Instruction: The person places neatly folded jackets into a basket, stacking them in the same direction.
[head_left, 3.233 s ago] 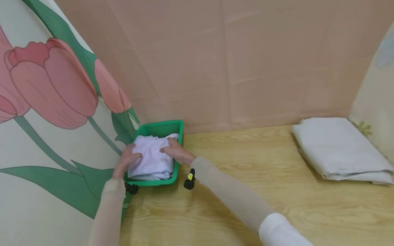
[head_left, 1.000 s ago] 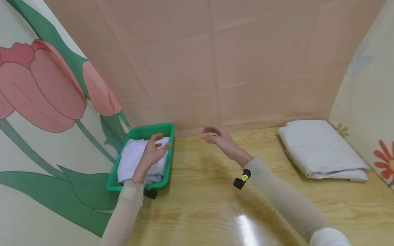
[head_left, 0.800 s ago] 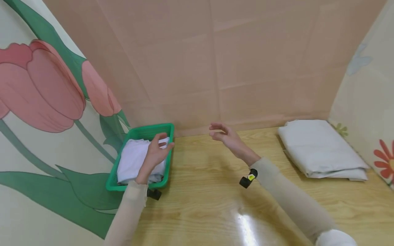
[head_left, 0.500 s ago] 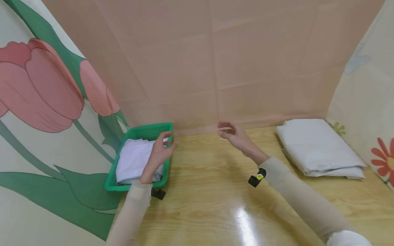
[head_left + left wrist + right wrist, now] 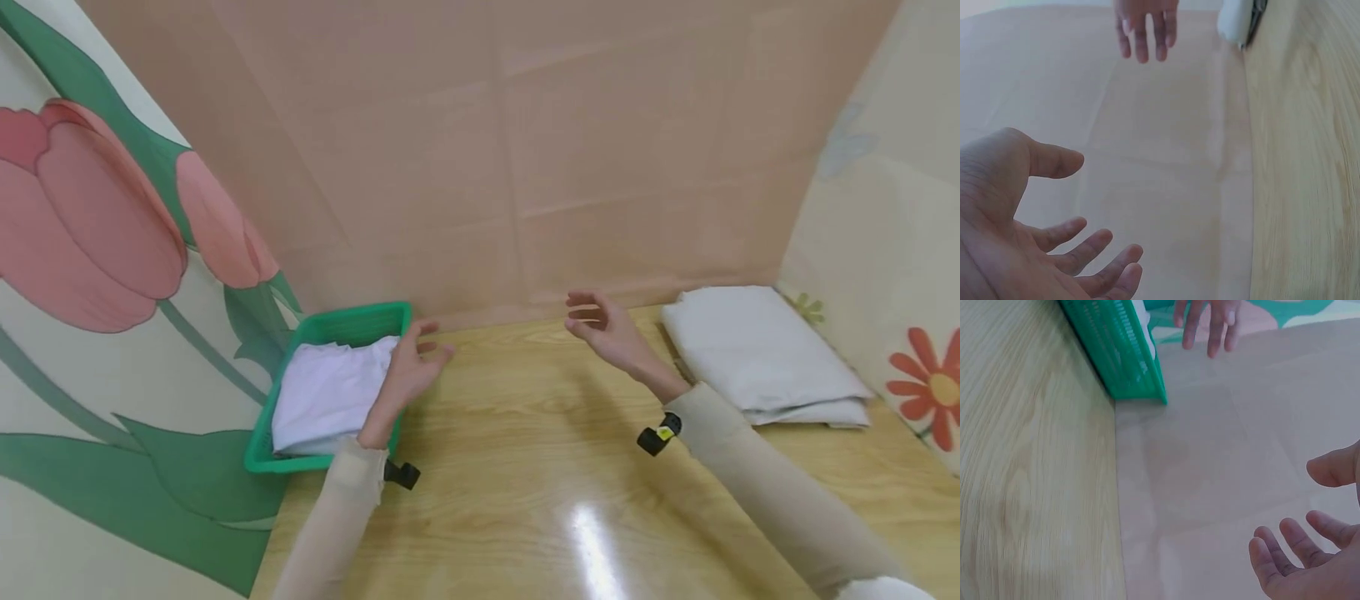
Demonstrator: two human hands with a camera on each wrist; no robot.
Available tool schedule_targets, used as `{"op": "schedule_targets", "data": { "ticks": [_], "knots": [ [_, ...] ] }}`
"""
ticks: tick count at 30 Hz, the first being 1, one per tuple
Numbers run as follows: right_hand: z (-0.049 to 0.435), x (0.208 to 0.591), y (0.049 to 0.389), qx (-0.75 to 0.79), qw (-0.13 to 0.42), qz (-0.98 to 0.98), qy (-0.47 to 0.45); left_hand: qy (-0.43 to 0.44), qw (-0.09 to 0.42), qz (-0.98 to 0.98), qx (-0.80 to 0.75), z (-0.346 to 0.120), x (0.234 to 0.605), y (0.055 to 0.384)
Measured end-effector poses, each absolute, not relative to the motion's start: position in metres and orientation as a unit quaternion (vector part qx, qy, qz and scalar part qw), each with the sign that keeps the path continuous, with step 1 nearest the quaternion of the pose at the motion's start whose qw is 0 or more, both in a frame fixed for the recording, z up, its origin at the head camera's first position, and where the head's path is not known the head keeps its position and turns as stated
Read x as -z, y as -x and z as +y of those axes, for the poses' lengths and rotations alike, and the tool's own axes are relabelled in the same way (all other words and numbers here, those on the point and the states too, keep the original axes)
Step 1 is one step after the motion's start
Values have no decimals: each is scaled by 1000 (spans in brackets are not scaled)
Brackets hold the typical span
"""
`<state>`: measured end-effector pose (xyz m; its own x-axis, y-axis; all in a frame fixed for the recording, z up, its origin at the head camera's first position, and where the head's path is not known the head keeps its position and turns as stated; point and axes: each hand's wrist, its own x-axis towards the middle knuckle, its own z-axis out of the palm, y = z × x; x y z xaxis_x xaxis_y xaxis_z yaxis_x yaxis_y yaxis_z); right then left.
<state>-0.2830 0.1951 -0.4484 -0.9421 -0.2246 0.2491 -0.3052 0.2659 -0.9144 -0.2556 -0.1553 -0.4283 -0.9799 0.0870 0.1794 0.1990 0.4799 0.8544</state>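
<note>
In the head view a white folded cloth (image 5: pixel 326 396) lies inside the green plastic basket (image 5: pixel 258 446) at the left. My left hand (image 5: pixel 408 367) hovers at the basket's right side, fingers relaxed and spread, holding nothing. Further right my right hand (image 5: pixel 611 333) is raised above the table, its fingers loosely bent around air. Both wrist views show gaps between thumb and fingers on the left hand (image 5: pixel 1041 225) and the right hand (image 5: pixel 1310 544). A folded light-grey sheet (image 5: pixel 765 354) rests on the table to the right of my right hand.
The wooden table (image 5: pixel 487 467) meets a pinkish-brown covering (image 5: pixel 420 167) at the back. A tulip-printed panel (image 5: pixel 97 225) borders the left side, and a flower-printed panel (image 5: pixel 885 250) the right. A bright reflection shows near the front.
Both hands were on the white cloth in the basket earlier; they have let go and moved right, the right hand farther. The cloth stays in the basket. The head view has shifted slightly right.
</note>
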Motion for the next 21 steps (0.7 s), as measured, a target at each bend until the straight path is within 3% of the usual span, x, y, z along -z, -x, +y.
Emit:
{"op": "schedule_targets", "data": {
  "ticks": [7, 21],
  "knots": [
    [230, 446, 279, -570, 41, -808, -142, 102, 53, -854, 508, -130, 432, 258],
    [312, 439, 272, -523, 100, -842, -81, 122, -14, -827, 549, -75, 434, 257]
  ]
}}
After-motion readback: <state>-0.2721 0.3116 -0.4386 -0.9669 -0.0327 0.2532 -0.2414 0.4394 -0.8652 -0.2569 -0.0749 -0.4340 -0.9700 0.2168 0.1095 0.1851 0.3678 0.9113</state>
